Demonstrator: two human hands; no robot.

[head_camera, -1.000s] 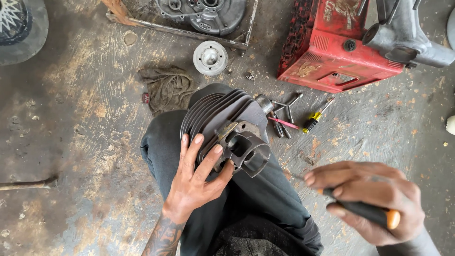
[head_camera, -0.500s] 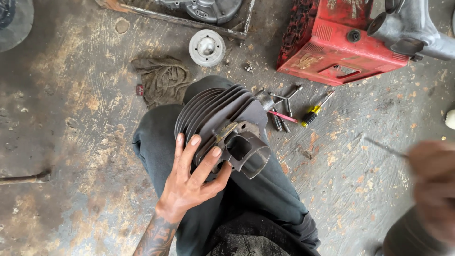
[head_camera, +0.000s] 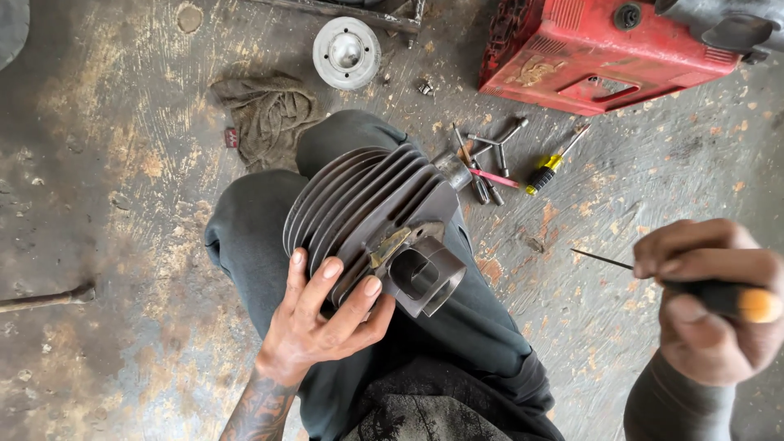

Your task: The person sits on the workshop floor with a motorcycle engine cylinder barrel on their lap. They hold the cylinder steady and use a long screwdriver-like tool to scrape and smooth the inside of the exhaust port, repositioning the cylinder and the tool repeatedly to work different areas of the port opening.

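Stained, scuffed concrete floor (head_camera: 122, 204) is filling the view, and I am looking straight down at a finned engine cylinder (head_camera: 371, 216) resting on my dark-trousered knee (head_camera: 269, 220). My left hand (head_camera: 322, 322) is cupping the cylinder from below and from the near side, fingers spread wide and pressing against the lowest fins, the thumb lying close to the square port that is sticking out toward me. The hand is steadying it rather than closing around it.

My right hand (head_camera: 706, 298) is hovering well apart from the cylinder, off to the right at about the same height. It is closing tightly around a screwdriver (head_camera: 702, 290) with a black grip and an orange butt; the thin shaft is pointing left toward the cylinder's port, its tip stopping short in the air between the two hands.

Beyond the knee, a small heap of sockets and hand tools (head_camera: 490, 163) is lying on the floor beside a yellow-handled screwdriver (head_camera: 551, 167). A red engine housing (head_camera: 596, 53) is sitting at the top right. A round silver metal part (head_camera: 347, 51) is lying at the top centre, with a grimy rag (head_camera: 265, 114) crumpled just beside it on the left. At the far left edge a metal rod (head_camera: 45, 298) is lying on the floor.
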